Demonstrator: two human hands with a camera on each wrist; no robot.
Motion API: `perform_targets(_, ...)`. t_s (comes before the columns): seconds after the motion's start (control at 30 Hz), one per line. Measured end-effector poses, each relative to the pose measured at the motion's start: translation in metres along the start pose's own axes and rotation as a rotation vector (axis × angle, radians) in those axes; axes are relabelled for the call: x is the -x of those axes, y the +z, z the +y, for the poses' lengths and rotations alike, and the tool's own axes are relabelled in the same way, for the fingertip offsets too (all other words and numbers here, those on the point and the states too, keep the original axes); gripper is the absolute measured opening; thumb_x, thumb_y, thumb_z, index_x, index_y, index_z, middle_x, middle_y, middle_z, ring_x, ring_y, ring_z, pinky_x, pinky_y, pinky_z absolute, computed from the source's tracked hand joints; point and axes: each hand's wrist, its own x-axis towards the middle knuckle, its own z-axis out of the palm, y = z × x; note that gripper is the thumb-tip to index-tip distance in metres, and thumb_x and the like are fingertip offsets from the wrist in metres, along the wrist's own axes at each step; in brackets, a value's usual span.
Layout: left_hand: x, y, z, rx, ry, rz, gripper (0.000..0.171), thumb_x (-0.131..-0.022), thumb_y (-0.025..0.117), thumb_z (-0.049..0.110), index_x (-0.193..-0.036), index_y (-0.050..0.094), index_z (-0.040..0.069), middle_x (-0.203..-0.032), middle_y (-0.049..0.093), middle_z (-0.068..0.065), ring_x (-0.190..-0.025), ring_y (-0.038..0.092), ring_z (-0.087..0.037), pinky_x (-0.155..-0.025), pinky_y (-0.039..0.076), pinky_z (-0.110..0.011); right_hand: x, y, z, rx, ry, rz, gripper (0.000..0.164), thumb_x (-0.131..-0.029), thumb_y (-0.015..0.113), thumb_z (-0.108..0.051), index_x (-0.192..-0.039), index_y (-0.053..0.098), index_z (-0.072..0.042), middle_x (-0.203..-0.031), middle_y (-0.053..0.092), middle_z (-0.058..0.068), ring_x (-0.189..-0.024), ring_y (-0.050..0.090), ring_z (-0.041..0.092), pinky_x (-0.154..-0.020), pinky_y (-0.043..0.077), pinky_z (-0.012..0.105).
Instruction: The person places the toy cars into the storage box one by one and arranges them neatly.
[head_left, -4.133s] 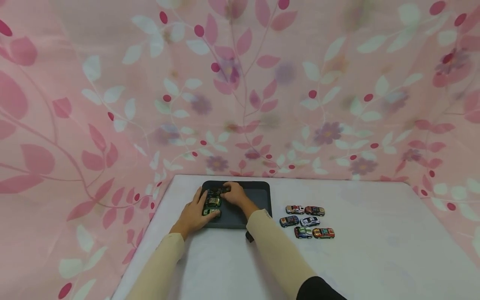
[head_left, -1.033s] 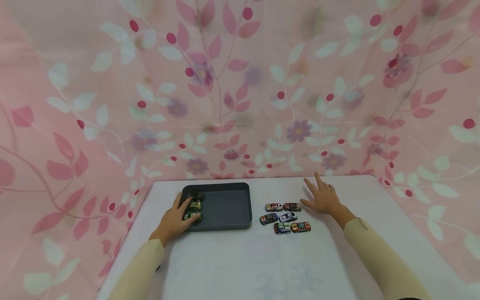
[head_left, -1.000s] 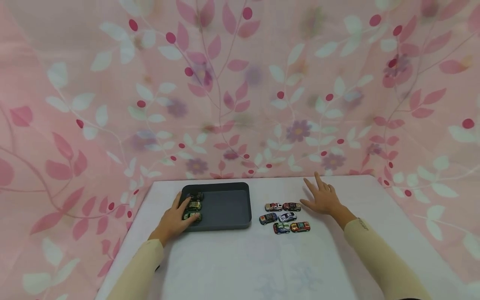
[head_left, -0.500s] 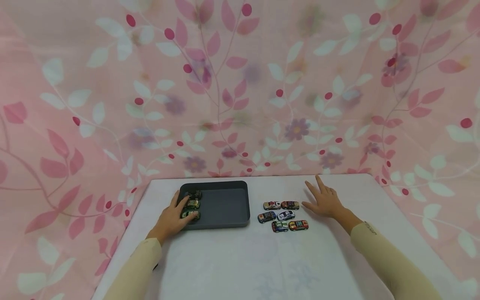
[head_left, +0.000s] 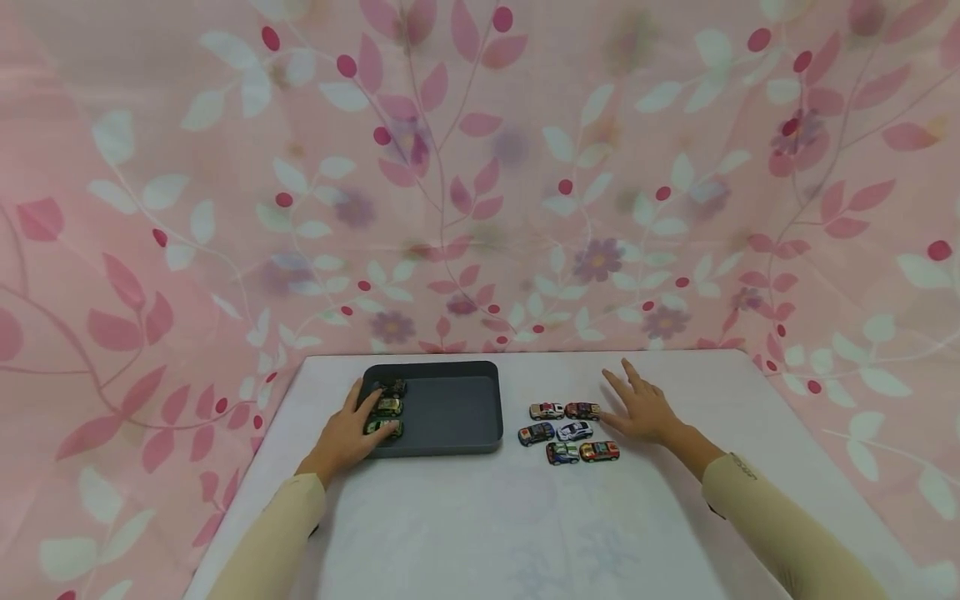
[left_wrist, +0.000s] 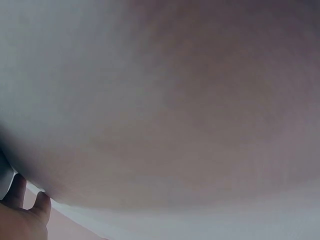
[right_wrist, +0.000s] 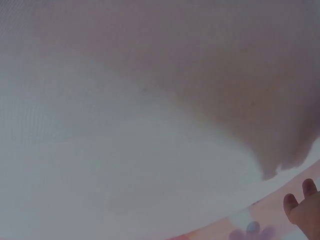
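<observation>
My left hand lies over the left rim of a dark grey tray, fingers spread. Its thumb rests at a green toy car and its index fingertip is by another green toy car. A dark toy car sits behind those two, partly hidden by the fingers. My right hand hovers with spread fingers and nothing in it, right of several toy cars on the table. Its thumb tip is close to a dark red toy car. Both wrist views show mostly tabletop and a few fingertips.
Beside the tray, the loose group includes a white-and-red car, a blue car, a white car, a green-blue car and an orange-red car. A pink floral cloth hangs behind the white table.
My right hand has left the tray, swung right past the loose cars, and lately edged left towards them. My left hand stays at the tray's left rim. The head view turned right.
</observation>
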Motion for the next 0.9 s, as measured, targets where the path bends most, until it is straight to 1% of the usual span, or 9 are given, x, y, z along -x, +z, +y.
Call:
perform_targets(0.17,-0.001,0.001,-0.001,-0.012,0.002,0.004,0.086,-0.091,0.052,0.068,-0.157,0.031,0.016,-0.166,0.005,-0.018,-0.120,0.054,-0.054,-0.099,0.040,-0.066,0.000,0.003,-0.003,-0.005,0.011,-0.026,0.082,-0.089,0.062,-0.055,-0.154,0.034,-0.013,-0.161,0.016,0.027,-0.140,0.033,0.052,-0.102,0.032,0.073)
perform_targets(0.23,-0.001,0.001,-0.001,-0.014,0.001,0.005,0.087,-0.091,0.052,0.069,-0.157,0.031,0.017,-0.166,0.005,-0.018,-0.119,0.054,-0.053,-0.099,0.041,-0.066,-0.001,0.004,-0.004,-0.011,0.010,-0.026,0.081,-0.089,0.064,-0.054,-0.153,0.035,-0.014,-0.161,0.017,0.027,-0.139,0.035,0.051,-0.102,0.033,0.073)
perform_targets(0.37,-0.001,0.001,0.000,-0.017,0.000,-0.001,0.088,-0.091,0.051,0.070,-0.157,0.031,0.016,-0.166,0.005,-0.019,-0.119,0.054,-0.054,-0.099,0.041,-0.067,-0.003,0.007,-0.004,-0.034,-0.022,-0.006,0.078,-0.089,0.066,-0.051,-0.151,0.038,-0.014,-0.159,0.023,0.028,-0.135,0.041,0.051,-0.100,0.035,0.074)
perform_targets(0.5,0.000,-0.001,0.002,-0.009,-0.002,-0.009,0.087,-0.091,0.052,0.068,-0.157,0.031,0.015,-0.166,0.005,-0.019,-0.120,0.053,-0.054,-0.099,0.040,-0.067,-0.005,0.010,-0.004,-0.067,-0.047,-0.011,0.076,-0.089,0.067,-0.050,-0.150,0.040,-0.013,-0.157,0.026,0.029,-0.131,0.045,0.051,-0.097,0.037,0.075)
perform_targets(0.67,0.001,-0.001,0.003,-0.004,-0.009,-0.017,0.086,-0.091,0.053,0.067,-0.157,0.030,0.016,-0.166,0.004,-0.018,-0.121,0.052,-0.054,-0.100,0.040,-0.067,-0.007,0.013,-0.004,-0.097,-0.051,-0.016,0.073,-0.089,0.069,-0.045,-0.149,0.043,-0.013,-0.155,0.030,0.029,-0.125,0.052,0.050,-0.096,0.038,0.074)
perform_targets(0.8,0.000,-0.001,0.002,-0.002,-0.008,-0.014,0.086,-0.091,0.053,0.067,-0.157,0.030,0.017,-0.166,0.004,-0.018,-0.121,0.053,-0.054,-0.100,0.040,-0.067,-0.010,0.014,-0.005,-0.118,-0.047,-0.015,0.069,-0.089,0.070,-0.041,-0.146,0.045,-0.013,-0.153,0.033,0.029,-0.124,0.052,0.050,-0.096,0.038,0.074)
perform_targets(0.9,-0.001,-0.001,0.001,-0.006,-0.004,-0.011,0.086,-0.092,0.053,0.067,-0.157,0.030,0.016,-0.166,0.004,-0.019,-0.120,0.053,-0.054,-0.099,0.040,-0.066,-0.012,0.015,-0.007,-0.160,-0.047,-0.014,0.062,-0.089,0.072,-0.037,-0.141,0.050,-0.014,-0.151,0.035,0.030,-0.124,0.051,0.052,-0.096,0.039,0.073)
